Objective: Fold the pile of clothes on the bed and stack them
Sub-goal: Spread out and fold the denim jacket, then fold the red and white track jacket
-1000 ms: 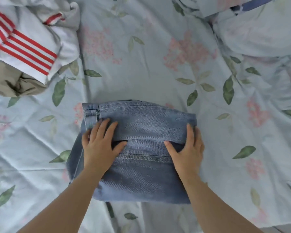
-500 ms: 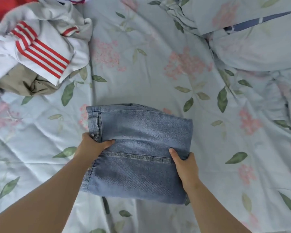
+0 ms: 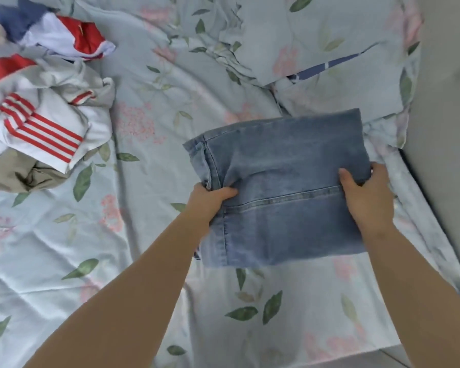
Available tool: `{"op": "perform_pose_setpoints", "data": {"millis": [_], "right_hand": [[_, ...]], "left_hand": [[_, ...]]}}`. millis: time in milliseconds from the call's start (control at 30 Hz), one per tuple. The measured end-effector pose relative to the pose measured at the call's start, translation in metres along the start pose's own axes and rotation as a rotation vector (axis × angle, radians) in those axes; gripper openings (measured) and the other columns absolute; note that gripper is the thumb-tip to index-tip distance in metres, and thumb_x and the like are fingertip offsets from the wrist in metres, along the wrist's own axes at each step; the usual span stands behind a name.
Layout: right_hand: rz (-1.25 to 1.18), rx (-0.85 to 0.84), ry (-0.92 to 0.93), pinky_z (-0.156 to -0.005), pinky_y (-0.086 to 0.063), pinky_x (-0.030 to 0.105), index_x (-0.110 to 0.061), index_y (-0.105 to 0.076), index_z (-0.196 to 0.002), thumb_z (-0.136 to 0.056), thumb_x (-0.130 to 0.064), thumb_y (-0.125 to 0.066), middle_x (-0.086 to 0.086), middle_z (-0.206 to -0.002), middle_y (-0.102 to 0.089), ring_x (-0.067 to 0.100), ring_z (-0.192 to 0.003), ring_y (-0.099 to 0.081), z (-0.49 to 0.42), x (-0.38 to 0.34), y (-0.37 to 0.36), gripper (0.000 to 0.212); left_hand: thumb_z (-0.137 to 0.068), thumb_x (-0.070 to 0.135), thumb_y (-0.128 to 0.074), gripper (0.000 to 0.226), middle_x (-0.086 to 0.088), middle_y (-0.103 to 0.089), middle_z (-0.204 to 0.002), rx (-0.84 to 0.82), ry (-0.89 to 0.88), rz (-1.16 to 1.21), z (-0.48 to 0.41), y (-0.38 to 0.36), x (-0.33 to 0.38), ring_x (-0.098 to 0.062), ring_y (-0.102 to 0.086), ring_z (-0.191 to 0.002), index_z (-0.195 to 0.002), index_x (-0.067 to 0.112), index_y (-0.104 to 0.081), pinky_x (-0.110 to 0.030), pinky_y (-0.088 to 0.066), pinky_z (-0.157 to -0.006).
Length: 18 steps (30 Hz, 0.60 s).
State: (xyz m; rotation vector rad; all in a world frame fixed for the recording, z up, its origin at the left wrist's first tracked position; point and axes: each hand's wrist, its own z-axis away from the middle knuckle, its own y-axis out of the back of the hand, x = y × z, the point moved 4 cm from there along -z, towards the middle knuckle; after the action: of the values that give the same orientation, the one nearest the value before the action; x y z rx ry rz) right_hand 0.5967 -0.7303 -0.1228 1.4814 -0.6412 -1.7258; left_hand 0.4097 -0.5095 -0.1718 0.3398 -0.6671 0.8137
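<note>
The bed point(image 3: 149, 235) is taking up nearly the whole view, its pale blue sheet, printed with pink flowers and green leaves, lying in soft creases. A grey wall point(image 3: 446, 102) is running down the right edge. Two pillows point(image 3: 329, 62) in the same print are lying at the top right, one overlapping the other. At the upper left, the pile of clothes point(image 3: 51, 83) is sitting unfolded in a heap: a white garment with red stripes point(image 3: 45, 134) is lying across the front, a beige garment point(image 3: 19, 173) is poking out under it, and a red and white piece point(image 3: 75, 41) is lying crumpled at the back.

The folded jeans point(image 3: 284, 187), light blue denim in a rough square, are sitting on the right side of the bed, well apart from the pile, their far corner lying over the near pillow's edge. Whether they are resting on the sheet or being held just above it cannot be told.

The left hand point(image 3: 210, 197) is gripping the jeans' left edge, thumb lying on top and fingers tucked underneath. The right hand point(image 3: 367, 192) is gripping the right edge, thumb pressing on top and fingers curling round the side.
</note>
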Motion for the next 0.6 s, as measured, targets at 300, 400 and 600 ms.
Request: {"op": "perform_pose_setpoints", "data": {"millis": [300, 400, 600], "right_hand": [[0.495, -0.316, 0.065, -0.113, -0.017, 0.054, -0.028, -0.014, -0.150, -0.092, -0.046, -0.051, 0.011, -0.159, -0.006, 0.034, -0.144, -0.009, 0.035, -0.016, -0.042, 0.071], [0.497, -0.420, 0.131, -0.114, -0.014, 0.052, -0.030, -0.014, -0.149, -0.093, -0.045, -0.049, 0.008, -0.159, -0.003, 0.033, -0.145, -0.005, 0.065, -0.039, -0.072, 0.068], [0.474, -0.519, 0.322, -0.114, -0.015, 0.047, -0.027, -0.021, -0.147, -0.092, -0.039, -0.047, 0.007, -0.158, -0.008, 0.030, -0.144, -0.010, 0.124, -0.117, -0.133, 0.061]], "left_hand": [[-0.087, 0.024, -0.050, 0.066, -0.007, -0.029, -0.145, 0.121, -0.291, -1.057, 0.007, -0.033, 0.015, -0.030, -0.025, -0.134, -0.145, 0.018, -0.018, -0.044, -0.027, -0.103], [-0.089, 0.023, -0.050, 0.059, -0.005, -0.033, -0.144, 0.175, -0.396, -1.217, 0.011, 0.008, 0.019, -0.028, -0.030, -0.131, -0.143, 0.019, -0.026, -0.040, -0.029, -0.103], [-0.092, 0.030, -0.048, 0.053, 0.002, -0.036, -0.142, 0.325, -0.493, -1.371, 0.013, 0.120, 0.025, -0.023, -0.035, -0.128, -0.141, 0.021, -0.031, -0.035, -0.028, -0.102]]}}
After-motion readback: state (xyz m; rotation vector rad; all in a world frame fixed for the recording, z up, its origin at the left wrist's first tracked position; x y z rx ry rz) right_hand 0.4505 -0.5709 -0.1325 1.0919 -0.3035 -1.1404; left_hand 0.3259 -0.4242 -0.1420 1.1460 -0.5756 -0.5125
